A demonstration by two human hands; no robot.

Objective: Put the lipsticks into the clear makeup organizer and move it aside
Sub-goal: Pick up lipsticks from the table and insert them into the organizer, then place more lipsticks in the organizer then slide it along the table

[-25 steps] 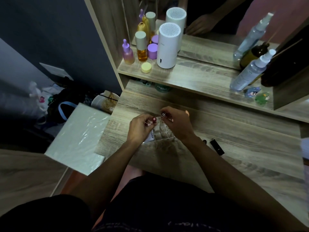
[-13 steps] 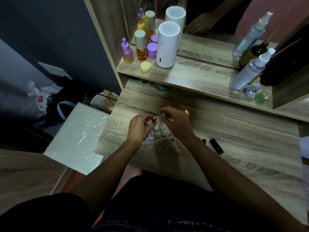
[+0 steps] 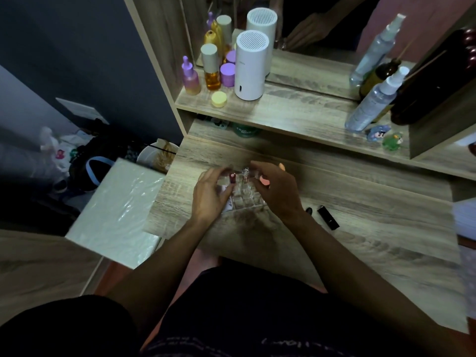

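The clear makeup organizer stands on the wooden desk between my hands. A red-capped lipstick and a clear-topped lipstick stand upright in its back cells. My left hand curves around the organizer's left side, fingers apart, thumb close to the red lipstick. My right hand hovers at the organizer's right side with fingers spread, just off the clear-topped lipstick. A black lipstick lies on the desk to the right. A second dark lipstick peeks out beside my right wrist.
The shelf behind holds a white cylinder, small bottles and jars, spray bottles and two little figurines. A mirror rises behind it. A white wrapped box sits left of the desk, with a stack of white things at the right edge.
Both hands have loosened: their fingertips, which were pinched at the tops of the two lipsticks, have drawn apart. The lipsticks stay standing in the organizer.
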